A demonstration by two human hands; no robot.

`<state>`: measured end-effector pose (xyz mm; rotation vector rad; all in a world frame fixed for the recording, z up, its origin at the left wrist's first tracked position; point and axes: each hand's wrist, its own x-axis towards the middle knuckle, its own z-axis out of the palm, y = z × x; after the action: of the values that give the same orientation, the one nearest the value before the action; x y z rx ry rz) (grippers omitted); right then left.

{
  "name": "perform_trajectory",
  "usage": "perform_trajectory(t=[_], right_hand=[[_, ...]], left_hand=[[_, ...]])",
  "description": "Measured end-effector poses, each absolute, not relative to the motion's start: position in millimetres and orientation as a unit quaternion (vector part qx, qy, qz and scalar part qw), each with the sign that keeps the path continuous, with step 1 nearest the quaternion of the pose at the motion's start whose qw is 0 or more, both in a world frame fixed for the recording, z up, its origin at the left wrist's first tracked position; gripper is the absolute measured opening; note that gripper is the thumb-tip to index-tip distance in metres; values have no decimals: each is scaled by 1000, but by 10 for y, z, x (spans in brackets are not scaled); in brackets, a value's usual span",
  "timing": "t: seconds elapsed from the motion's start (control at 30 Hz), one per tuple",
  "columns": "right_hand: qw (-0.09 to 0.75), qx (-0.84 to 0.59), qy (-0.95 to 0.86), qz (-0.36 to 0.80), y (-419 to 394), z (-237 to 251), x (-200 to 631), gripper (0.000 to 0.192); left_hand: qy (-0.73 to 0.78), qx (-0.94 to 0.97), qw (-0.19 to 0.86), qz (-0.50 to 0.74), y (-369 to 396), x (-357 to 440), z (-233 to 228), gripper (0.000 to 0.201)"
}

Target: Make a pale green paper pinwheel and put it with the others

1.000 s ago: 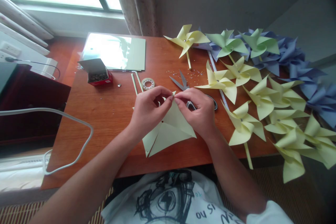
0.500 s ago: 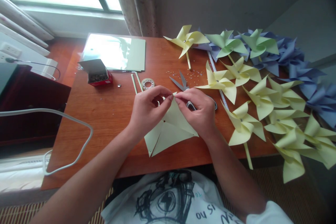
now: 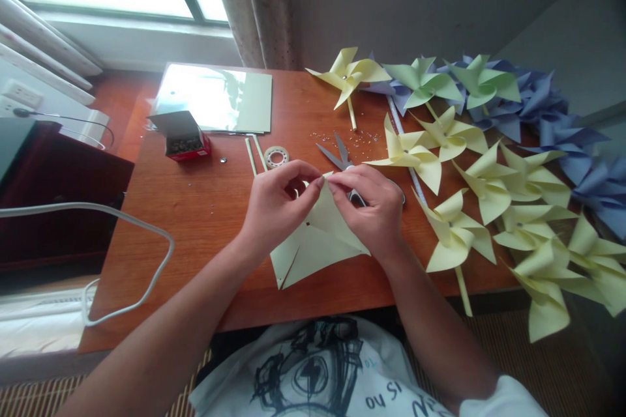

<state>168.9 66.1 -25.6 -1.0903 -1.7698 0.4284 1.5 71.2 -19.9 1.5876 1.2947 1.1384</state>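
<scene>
A pale green paper square (image 3: 317, 247) with diagonal slits and a small hole near its middle hangs just over the table's front half. My left hand (image 3: 281, 205) pinches the far corner of the paper between thumb and finger. My right hand (image 3: 369, 205) is closed at the same corner, its thumb and fingertips almost touching those of the left. Whether anything small is also between the fingertips is hidden. Behind my right hand lie open scissors (image 3: 337, 155), their handles partly covered. A tape roll (image 3: 276, 157) and two pale paper sticks (image 3: 255, 155) rest beyond my left hand.
Several yellow pinwheels (image 3: 452, 225), green pinwheels (image 3: 423, 85) and blue-violet pinwheels (image 3: 538, 101) crowd the right side. A small open red box (image 3: 188, 150) holds tiny dark pieces. Paper sheets (image 3: 254, 101) lie at the back left. A white cable (image 3: 163, 228) loops over the left edge.
Almost nothing differs. Both hands stay at the paper's far corner, with only a very slight shift of the fingers and paper; the view has moved a little.
</scene>
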Motion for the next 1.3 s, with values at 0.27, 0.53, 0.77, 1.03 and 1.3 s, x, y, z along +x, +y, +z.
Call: perform_trajectory(t=[0.27, 0.53, 0.77, 1.03, 1.3], right_hand=[[486, -457, -723, 182, 652, -246, 1676, 14], [485, -444, -732, 180, 659, -251, 1684, 16], [485, -443, -720, 222, 652, -220, 1677, 19], [475, -460, -660, 355, 648, -158, 1706, 14], [491, -446, -545, 513, 703, -196, 1721, 8]], left_hand=[[516, 646, 344, 446, 688, 19, -189, 4], [521, 685, 266, 434, 677, 30, -170, 6], [505, 695, 265, 438, 680, 32, -164, 5], [504, 673, 312, 442, 685, 19, -180, 8], [483, 625, 424, 442, 685, 15, -172, 13]])
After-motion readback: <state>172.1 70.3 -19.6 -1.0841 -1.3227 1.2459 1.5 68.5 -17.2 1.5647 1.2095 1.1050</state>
